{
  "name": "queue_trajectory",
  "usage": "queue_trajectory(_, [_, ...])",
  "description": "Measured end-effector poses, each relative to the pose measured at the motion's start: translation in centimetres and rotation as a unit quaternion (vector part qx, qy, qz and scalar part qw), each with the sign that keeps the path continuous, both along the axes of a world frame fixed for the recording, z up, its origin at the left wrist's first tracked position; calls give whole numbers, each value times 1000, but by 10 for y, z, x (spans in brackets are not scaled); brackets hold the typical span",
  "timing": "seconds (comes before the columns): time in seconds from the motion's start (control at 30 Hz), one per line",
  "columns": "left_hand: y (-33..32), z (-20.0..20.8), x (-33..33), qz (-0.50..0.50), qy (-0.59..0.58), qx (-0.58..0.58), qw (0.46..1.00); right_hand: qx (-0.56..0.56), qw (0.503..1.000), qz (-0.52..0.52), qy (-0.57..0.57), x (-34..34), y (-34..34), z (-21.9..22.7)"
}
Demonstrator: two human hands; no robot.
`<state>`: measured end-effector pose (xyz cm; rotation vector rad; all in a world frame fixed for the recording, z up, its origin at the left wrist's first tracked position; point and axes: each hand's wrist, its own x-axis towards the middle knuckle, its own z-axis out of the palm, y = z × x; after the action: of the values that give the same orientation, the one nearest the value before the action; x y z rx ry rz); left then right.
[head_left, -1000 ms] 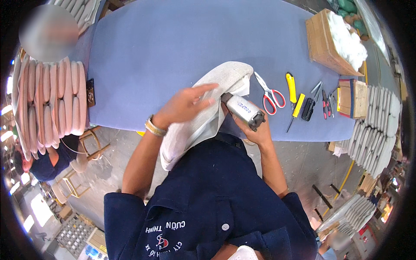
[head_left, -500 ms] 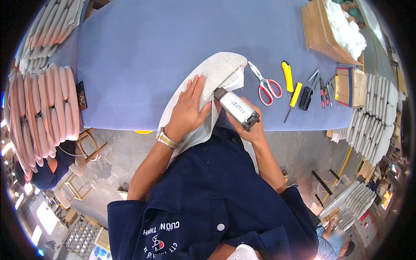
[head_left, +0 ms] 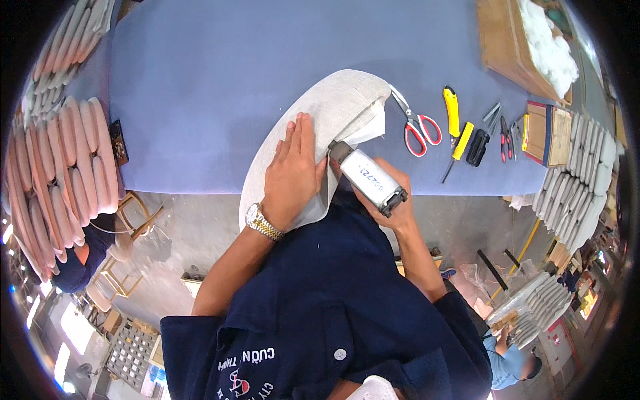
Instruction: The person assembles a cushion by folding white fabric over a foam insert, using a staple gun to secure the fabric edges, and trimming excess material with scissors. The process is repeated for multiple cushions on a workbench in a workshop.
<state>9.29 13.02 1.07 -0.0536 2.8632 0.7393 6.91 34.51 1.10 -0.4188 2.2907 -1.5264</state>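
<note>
A curved, light grey fabric-covered pad lies over the table's near edge, against my body. My left hand rests flat on it, fingers stretched out and close together. My right hand is wrapped round a staple gun with a white body and dark ends. The gun's nose meets the pad's inner edge beside my left thumb. Loose white fabric sticks out along that edge. Most of my right fingers are hidden behind the gun.
Right of the pad lie red-handled scissors, a yellow cutter, a yellow-handled screwdriver and pliers. A box of white stuffing stands far right. Stacked pink-grey pads are at left, a phone beside them.
The pad has shifted slightly and turned a little under my left hand. The staple gun has moved slightly right and down, its nose still at the pad's inner edge.
</note>
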Motion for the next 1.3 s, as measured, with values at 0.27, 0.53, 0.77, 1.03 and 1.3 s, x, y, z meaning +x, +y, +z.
queue_trajectory(0.27, [1,-5,-6,20,-8,8,1000,13,1000,-1,-2,-7,-7,-3])
queue_trajectory(0.53, [-1,5,-5,38,-54,2,998,6,999,35,0,-3,-1,-1])
queue_trajectory(0.77, [2,1,-8,32,-55,-13,998,46,998,47,-14,-13,-8,5])
queue_trajectory(1.03, [-2,1,-3,25,-37,-5,999,17,998,48,30,0,-6,3])
queue_trajectory(1.3, [3,-10,-1,36,-30,-25,999,76,995,54,-23,-4,-15,15])
